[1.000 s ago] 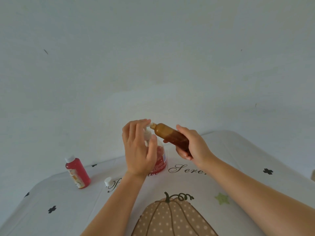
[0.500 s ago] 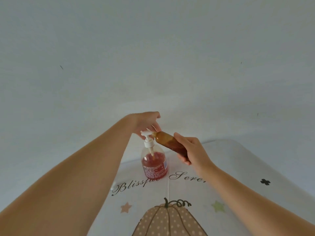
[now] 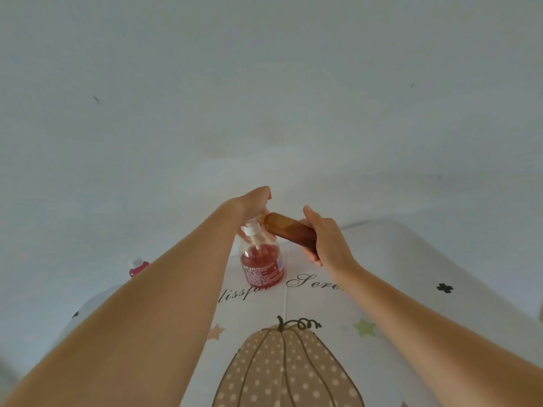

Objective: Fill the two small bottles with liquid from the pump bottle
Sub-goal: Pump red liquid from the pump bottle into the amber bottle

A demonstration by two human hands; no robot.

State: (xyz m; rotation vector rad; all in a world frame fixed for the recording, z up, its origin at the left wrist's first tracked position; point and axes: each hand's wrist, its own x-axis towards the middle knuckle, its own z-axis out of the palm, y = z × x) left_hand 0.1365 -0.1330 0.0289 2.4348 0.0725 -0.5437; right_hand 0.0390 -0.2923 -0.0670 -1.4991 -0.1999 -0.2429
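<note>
A clear pump bottle (image 3: 262,267) holding red liquid in its lower part stands on the table, white pump head up. My left hand (image 3: 252,202) arches over the pump head, fingers curled down behind it. My right hand (image 3: 324,240) grips a small amber bottle (image 3: 289,230), tilted nearly flat, its open mouth against the pump's nozzle. A small red bottle (image 3: 137,268) with a white neck stands at the left, mostly hidden behind my left forearm.
The table (image 3: 411,274) is covered with a white cloth printed with a dotted pumpkin, script lettering, stars and black crosses. A plain pale wall rises right behind its far edge. The table's right edge rounds off near the frame's right side.
My left hand went from beside the pump head to arching over it, the forearm swinging across the left of the view. The amber bottle stayed at the nozzle.
</note>
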